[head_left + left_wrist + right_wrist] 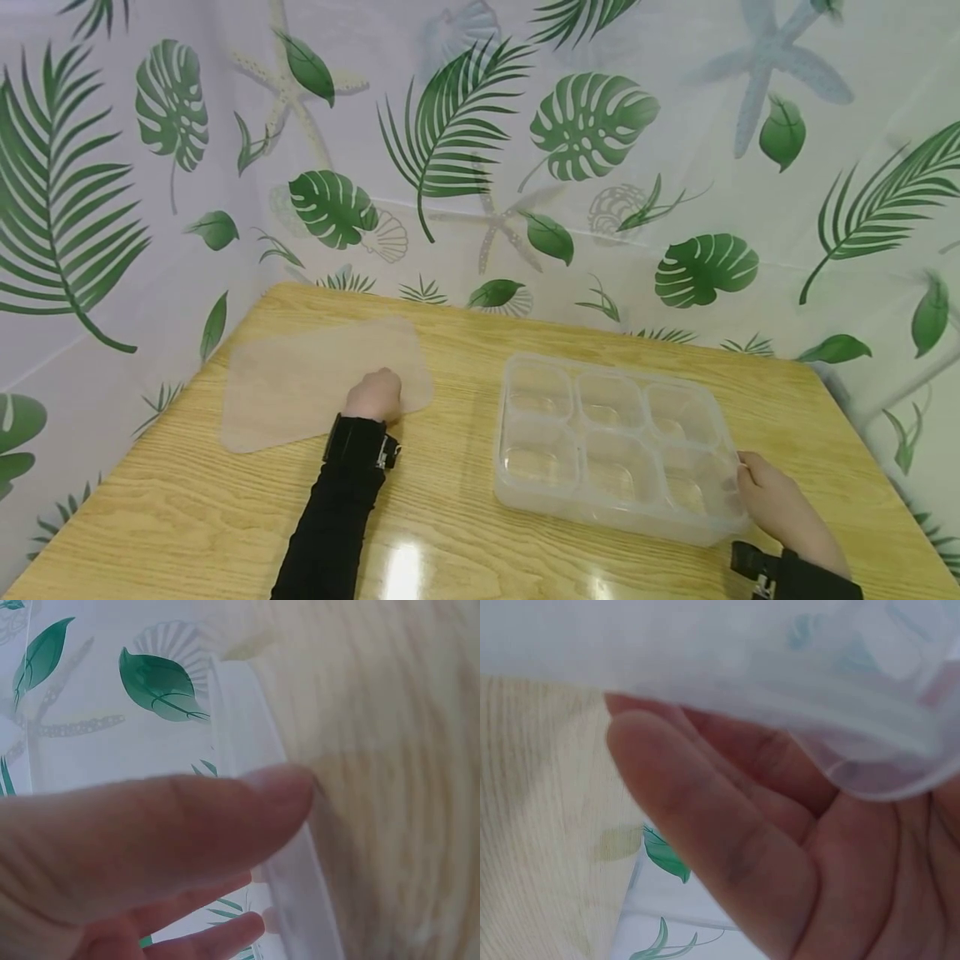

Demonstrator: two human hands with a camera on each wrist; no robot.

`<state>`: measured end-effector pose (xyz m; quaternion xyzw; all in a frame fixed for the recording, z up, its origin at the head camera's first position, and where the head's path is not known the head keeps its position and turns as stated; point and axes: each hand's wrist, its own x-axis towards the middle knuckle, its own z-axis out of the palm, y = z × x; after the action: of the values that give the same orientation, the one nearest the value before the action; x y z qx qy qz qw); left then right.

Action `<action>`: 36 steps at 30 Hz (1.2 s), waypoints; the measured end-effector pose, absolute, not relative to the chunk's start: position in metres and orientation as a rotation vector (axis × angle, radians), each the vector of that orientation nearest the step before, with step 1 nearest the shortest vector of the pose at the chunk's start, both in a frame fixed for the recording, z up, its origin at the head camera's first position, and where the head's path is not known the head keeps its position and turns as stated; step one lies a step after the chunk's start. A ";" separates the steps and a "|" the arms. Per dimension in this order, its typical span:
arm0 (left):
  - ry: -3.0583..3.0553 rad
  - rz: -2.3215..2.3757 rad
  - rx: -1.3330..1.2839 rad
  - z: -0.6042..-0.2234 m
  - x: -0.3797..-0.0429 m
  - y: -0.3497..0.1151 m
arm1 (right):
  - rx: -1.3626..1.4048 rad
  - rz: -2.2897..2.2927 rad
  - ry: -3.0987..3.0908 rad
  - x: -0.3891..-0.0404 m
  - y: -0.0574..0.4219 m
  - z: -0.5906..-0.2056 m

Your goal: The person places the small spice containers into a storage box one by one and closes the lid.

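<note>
My left grip (373,396) pinches the translucent lid (300,387) at its four o'clock edge, my right grip (783,504) holds the six-compartment box (600,515) by its three o'clock edge, lid at nine o'clock from box, a strip of table (459,450) between their facing edges.

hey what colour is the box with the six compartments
The box is translucent, milky white; it shows best in the head view.

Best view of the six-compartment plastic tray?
Head: the six-compartment plastic tray shows nearly whole, all compartments visible. Right wrist gets only a cropped, blurry part at the right hand; left wrist shows the left hand holding the translucent lid, no tray.
</note>
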<state>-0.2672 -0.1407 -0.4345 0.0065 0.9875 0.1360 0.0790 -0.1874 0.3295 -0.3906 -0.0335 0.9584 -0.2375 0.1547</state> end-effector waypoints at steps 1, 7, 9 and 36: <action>2.956 0.407 0.025 -0.434 -0.267 -0.141 | -0.097 -0.679 2.751 -0.187 0.329 -0.391; 2.996 0.405 0.112 -0.432 -0.264 -0.141 | -0.078 -0.693 2.729 -0.187 0.330 -0.392; 3.027 0.422 0.154 -0.430 -0.263 -0.141 | -0.078 -0.690 2.732 -0.187 0.330 -0.392; 3.658 0.942 0.269 -0.370 -0.235 -0.127 | -0.067 -0.676 2.755 -0.187 0.329 -0.390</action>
<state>-0.2355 -0.1275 -0.3696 0.0673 0.9160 0.2359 -0.3173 -0.1871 0.3294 -0.3905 -0.0232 0.9597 -0.2355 0.1516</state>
